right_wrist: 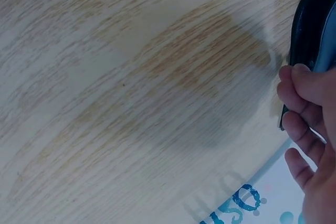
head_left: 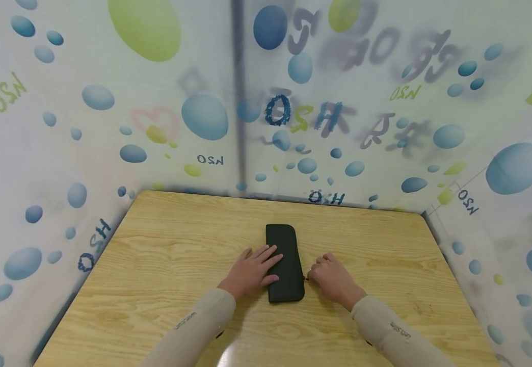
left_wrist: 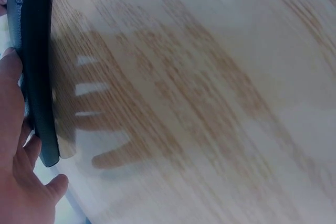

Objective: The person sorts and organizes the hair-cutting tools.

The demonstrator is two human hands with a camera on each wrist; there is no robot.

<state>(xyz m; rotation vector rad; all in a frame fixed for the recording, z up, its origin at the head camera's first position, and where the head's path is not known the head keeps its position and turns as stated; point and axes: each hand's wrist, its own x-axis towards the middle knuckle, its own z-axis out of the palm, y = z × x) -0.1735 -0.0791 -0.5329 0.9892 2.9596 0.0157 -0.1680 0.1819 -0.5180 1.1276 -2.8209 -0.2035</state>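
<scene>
A long black zip case [head_left: 288, 239] lies on the wooden table, its rounded corners toward the right. My left hand [head_left: 250, 270] rests on its left half with the fingers spread across the top. At the case's right edge, my right hand [head_left: 332, 279] pinches the small zipper pull [head_left: 305, 279] between thumb and forefinger. The right wrist view shows those fingertips against the side of the case [right_wrist: 304, 30]; they mostly hide the pull. In the left wrist view the case [left_wrist: 38, 72] appears edge-on beside the left hand [left_wrist: 18, 166].
The wood-grain table [head_left: 179, 234] spreads around the case. Behind it and on both sides stand pale walls [head_left: 211, 66] printed with blue and green drops and lettering. Beige sleeves [head_left: 202, 321] cover both forearms.
</scene>
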